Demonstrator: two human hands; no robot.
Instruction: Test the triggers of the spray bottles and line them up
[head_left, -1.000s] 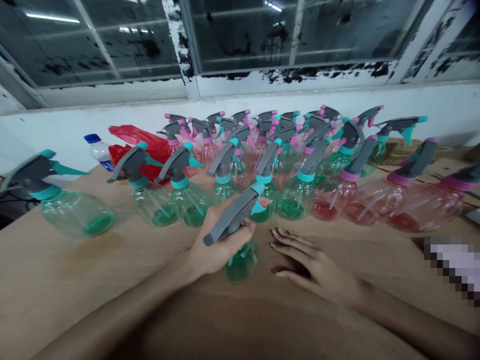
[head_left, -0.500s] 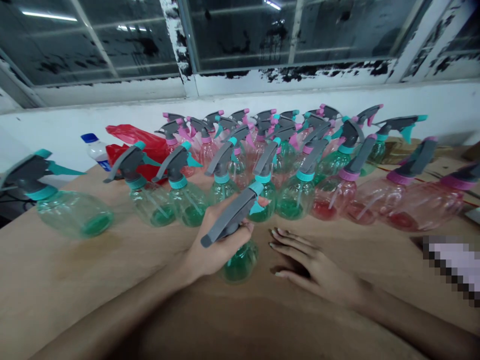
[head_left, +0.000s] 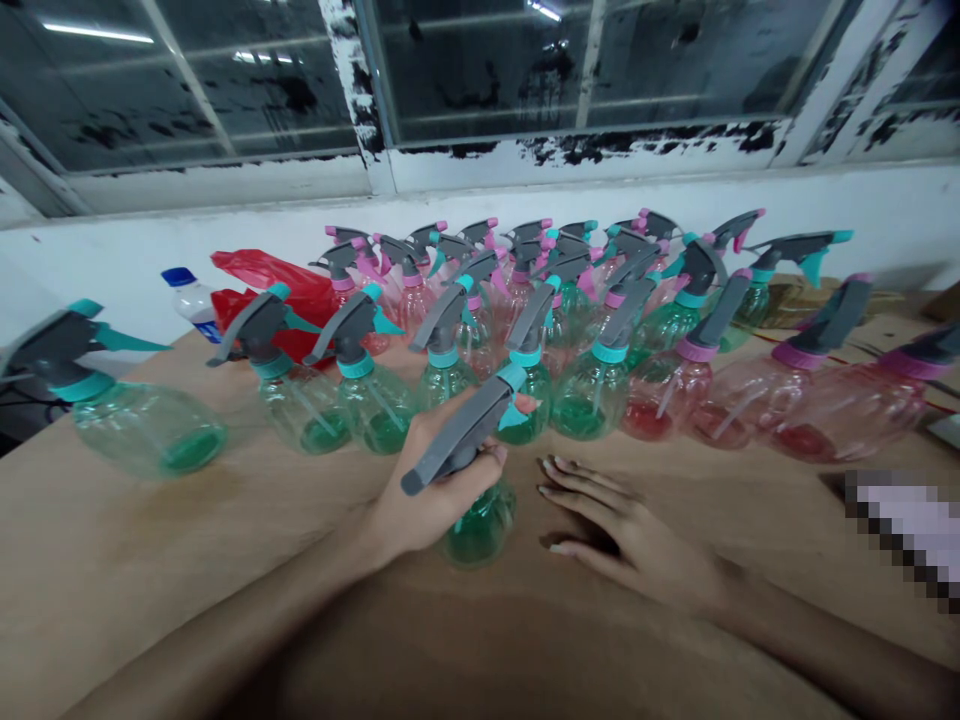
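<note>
My left hand [head_left: 427,495] is wrapped round the neck of a green spray bottle [head_left: 480,525], which stands upright on the wooden table. Its grey trigger head with a teal nozzle shows above my fingers; the collar is hidden behind them. To the right of that bottle, my right hand [head_left: 622,525] rests low over the table with its fingers stretched out, holding nothing. Just beyond both hands runs a front row of spray bottles, among them a teal-collared green one [head_left: 589,395] and a pink-collared one [head_left: 667,390].
More spray bottles with pink and teal nozzles crowd behind the front row, near the wall. A single green spray bottle [head_left: 142,425] stands at the far left. A red plastic bag [head_left: 277,285] and a blue-capped bottle [head_left: 191,300] sit behind it. A pixelated patch lies at right.
</note>
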